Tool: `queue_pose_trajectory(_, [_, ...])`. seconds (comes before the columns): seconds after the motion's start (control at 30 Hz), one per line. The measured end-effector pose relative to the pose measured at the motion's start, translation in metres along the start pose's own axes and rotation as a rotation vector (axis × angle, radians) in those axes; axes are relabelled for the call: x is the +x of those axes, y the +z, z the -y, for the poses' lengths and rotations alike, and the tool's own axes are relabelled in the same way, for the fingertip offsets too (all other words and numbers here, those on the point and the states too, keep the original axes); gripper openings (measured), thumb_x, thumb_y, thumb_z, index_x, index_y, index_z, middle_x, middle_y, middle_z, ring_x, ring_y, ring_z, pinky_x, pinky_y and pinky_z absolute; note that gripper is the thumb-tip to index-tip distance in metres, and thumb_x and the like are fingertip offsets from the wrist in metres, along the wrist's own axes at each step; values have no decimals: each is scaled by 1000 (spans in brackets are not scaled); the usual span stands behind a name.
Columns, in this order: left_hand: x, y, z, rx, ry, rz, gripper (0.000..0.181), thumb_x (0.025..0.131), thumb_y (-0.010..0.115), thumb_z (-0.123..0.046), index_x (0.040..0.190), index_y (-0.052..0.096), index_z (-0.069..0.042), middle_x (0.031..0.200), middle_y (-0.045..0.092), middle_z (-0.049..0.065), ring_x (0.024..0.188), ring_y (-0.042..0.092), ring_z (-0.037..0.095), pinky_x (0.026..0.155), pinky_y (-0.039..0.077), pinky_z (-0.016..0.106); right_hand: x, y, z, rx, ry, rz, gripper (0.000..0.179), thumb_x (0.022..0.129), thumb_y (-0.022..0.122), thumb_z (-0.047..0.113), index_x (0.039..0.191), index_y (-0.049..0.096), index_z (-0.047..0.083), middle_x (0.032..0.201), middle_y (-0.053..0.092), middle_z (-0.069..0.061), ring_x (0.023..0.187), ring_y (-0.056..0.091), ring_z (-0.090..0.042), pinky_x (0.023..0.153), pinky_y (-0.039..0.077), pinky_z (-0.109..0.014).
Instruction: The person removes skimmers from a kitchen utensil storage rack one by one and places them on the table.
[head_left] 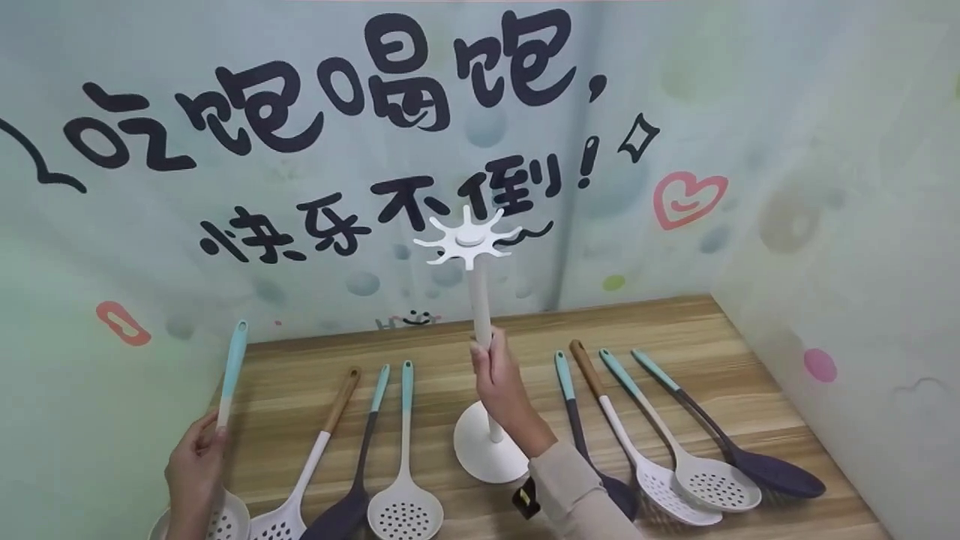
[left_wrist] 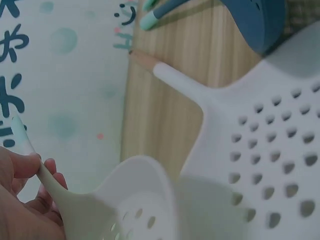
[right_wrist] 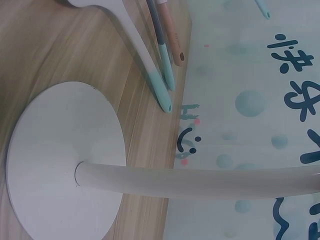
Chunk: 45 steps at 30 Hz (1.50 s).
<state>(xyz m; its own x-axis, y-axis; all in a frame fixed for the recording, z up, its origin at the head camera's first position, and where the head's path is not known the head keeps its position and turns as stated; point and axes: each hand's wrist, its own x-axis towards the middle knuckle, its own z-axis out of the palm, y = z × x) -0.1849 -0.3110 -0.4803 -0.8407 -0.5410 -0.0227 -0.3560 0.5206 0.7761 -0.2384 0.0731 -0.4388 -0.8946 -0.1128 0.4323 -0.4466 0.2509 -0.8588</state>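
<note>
In the head view my left hand [head_left: 196,465] pinches the handle of a perforated skimmer [head_left: 235,356] with a light-blue grip, holding it tilted upward at the far left. The left wrist view shows the thumb and fingers of that hand [left_wrist: 30,197] around the skimmer's pale shaft [left_wrist: 52,181]. My right hand [head_left: 506,382] grips the pole of a white utensil stand [head_left: 478,300], which has a round base [head_left: 480,450] and a ring of hooks [head_left: 469,238] on top. In the right wrist view the stand's pole [right_wrist: 210,182] is visible, but the hand is not.
Left of the stand lie a white slotted turner [head_left: 309,465], a dark utensil [head_left: 358,480] and a pale skimmer [head_left: 406,480]. On its right are a dark utensil [head_left: 577,427], a wooden-handled slotted turner [head_left: 622,427], a pale skimmer [head_left: 716,484] and a dark spoon [head_left: 776,472]. Printed walls enclose the wooden table [head_left: 637,322].
</note>
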Motion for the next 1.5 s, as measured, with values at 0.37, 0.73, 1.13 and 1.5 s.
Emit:
queue_pose_trajectory(0.37, [4,-17,15,8,-21,-30,43,98,42,-24,137,42,-5,100,58,19,63,46,3,52,40,21,-5,-6,25,-18,-29,0,14,99,38,4,110,37,-4,77,36,1,64,34,-5,57,33,-18])
queue_pose_trajectory(0.73, [9,-19,25,32,-80,-32,43,98,44,-26,137,43,-7,109,55,24,70,47,12,54,38,23,0,1,-9,-28,-22,-1,22,101,38,14,117,36,0,79,38,1,65,37,-7,57,36,-19])
queue_pose_trajectory(1.13, [8,-4,35,36,-154,168,47,98,44,-20,142,33,-5,104,53,19,78,50,17,60,40,26,-2,-1,3,-12,-21,5,22,101,38,14,116,36,-1,79,38,2,66,37,-7,57,35,-19])
queue_pose_trajectory(1.5, [10,19,44,-33,-169,363,51,97,32,-7,147,21,-6,131,39,29,97,54,27,71,48,27,-6,-4,25,-20,-27,-5,17,99,38,3,114,37,-6,77,37,1,65,35,-6,58,33,-18])
